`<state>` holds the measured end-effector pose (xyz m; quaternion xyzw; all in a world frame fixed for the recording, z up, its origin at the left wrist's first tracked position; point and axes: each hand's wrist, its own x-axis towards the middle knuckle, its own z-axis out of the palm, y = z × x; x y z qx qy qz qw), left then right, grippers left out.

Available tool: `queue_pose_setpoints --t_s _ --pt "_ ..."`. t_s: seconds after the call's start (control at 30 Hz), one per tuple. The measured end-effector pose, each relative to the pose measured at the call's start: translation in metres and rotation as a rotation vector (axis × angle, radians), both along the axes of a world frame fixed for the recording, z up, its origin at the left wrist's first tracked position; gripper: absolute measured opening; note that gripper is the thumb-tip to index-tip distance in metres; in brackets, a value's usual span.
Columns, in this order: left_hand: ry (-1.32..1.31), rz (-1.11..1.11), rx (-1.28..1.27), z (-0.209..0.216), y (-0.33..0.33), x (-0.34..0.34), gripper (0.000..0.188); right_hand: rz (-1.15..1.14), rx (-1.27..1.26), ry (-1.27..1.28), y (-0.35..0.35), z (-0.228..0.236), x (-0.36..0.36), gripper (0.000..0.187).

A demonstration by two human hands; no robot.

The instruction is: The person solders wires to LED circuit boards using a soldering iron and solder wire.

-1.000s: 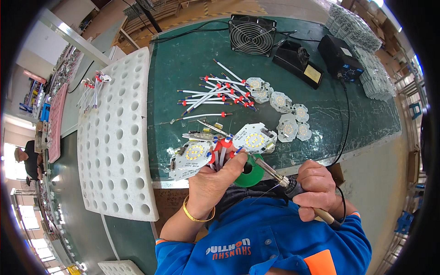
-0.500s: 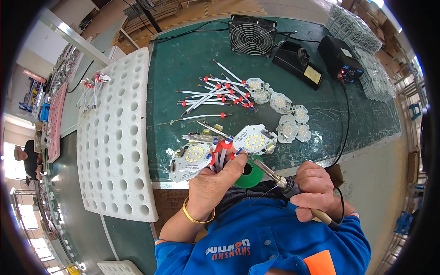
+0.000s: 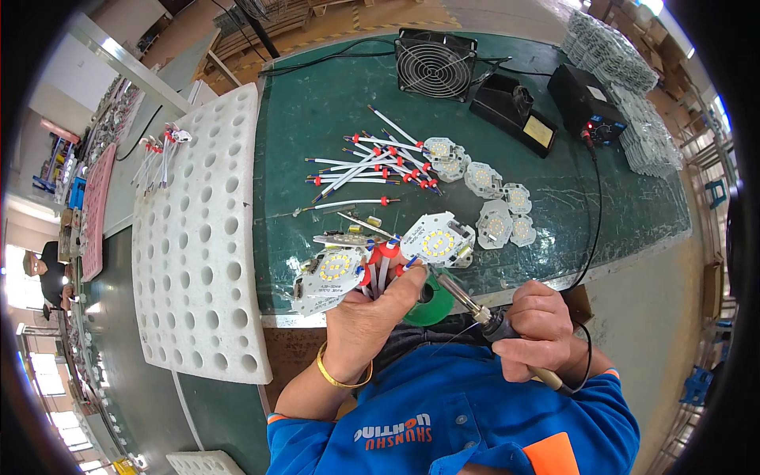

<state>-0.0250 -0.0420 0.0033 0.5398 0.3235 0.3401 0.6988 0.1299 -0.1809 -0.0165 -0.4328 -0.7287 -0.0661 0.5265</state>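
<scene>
My left hand (image 3: 370, 317) is closed around a bunch of white wires (image 3: 383, 273) with red rings. Several white LED boards fan out from their ends, one LED board (image 3: 437, 239) on the right and another LED board (image 3: 332, 273) on the left. In my right fist (image 3: 542, 328) is a soldering iron (image 3: 495, 323), its metal tip pointing up and left, close to the right board's lower edge. Whether the tip touches the board I cannot tell. Behind the iron's shaft shows a green spool (image 3: 431, 310). A thin wire (image 3: 455, 339) runs beneath the iron.
Loose white wires (image 3: 372, 166) with red rings lie on the green table (image 3: 332, 87) beside more LED boards (image 3: 484, 179). Along the back stand a fan (image 3: 435, 65), an iron stand (image 3: 514, 111) and a black soldering station (image 3: 587, 103). A holed white foam tray (image 3: 202, 237) is at left.
My right hand and the soldering iron have shifted very slightly left and down. My left hand and its bunch of boards are almost where they were.
</scene>
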Motion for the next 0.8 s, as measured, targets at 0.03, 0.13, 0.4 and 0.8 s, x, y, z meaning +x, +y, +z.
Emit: queue_pose_setpoints --t_s 0.03,0.13,0.4,0.8 --pt "-0.001 0.000 0.001 0.000 0.000 0.001 0.017 0.000 0.001 -0.001 0.001 -0.001 -0.001 0.031" --pt "-0.002 0.029 -0.030 -0.001 0.000 0.003 0.016 -0.040 0.033 -0.050 0.003 -0.002 -0.002 0.031" --pt "-0.013 0.001 -0.125 -0.002 0.009 0.010 0.009 0.003 0.025 0.020 0.004 0.003 0.004 0.027" --pt "0.053 -0.175 -0.052 -0.002 0.016 0.010 0.020 -0.241 -0.085 0.283 0.073 0.022 0.011 0.028"
